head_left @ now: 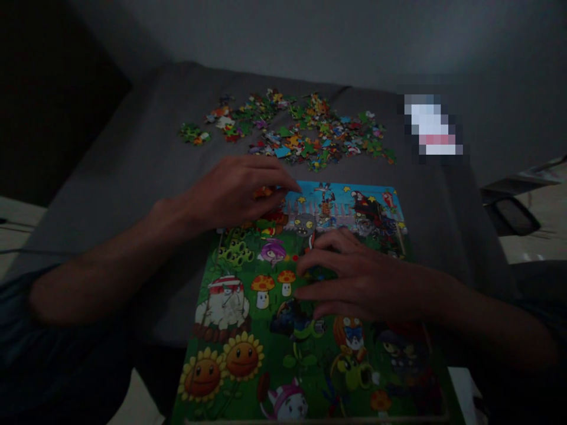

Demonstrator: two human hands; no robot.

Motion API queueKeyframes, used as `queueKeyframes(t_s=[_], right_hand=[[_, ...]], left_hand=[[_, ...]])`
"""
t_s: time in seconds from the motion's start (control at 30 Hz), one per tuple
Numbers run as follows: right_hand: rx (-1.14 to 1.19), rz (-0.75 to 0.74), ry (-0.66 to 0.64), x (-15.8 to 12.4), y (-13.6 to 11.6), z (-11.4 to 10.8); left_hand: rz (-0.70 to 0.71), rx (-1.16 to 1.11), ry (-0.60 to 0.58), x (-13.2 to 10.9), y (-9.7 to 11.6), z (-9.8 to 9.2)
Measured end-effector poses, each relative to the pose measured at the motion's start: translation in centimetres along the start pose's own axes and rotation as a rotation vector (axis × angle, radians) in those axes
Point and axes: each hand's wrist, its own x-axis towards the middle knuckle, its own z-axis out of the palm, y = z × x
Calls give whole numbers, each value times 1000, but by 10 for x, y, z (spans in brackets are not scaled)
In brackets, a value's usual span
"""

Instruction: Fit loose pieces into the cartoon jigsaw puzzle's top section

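L hand (234,192), R hand (358,283) on jigsaw puzzle (266,360)

glossy cardbd jigsaw board (274,360), cardbd pieces (319,139), matt grey cloth cover (133,195)

Green rectangular jigsaw puzzle (270,348): bright green ground, blue sky strip along the far edge, yellow stars. Sunflowers (202,378) with orange faces, yellow petals. Mushrooms (263,283) with orange caps, white spots. Loose multicoloured puzzle pieces (305,133), mostly green, orange, blue. Plain dark grey fabric cover (133,177). Blurred white-and-pink object (429,130).
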Motion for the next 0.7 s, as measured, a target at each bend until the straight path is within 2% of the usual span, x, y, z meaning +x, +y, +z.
queueKeyframes(t_s=[0.5,0.7], right_hand=[[-42,-70,20,3,-6,2],[-95,-39,1,2,-4,-3]], left_hand=[[88,37,12,-3,-1,0],[93,41,-41,-1,1,-4]])
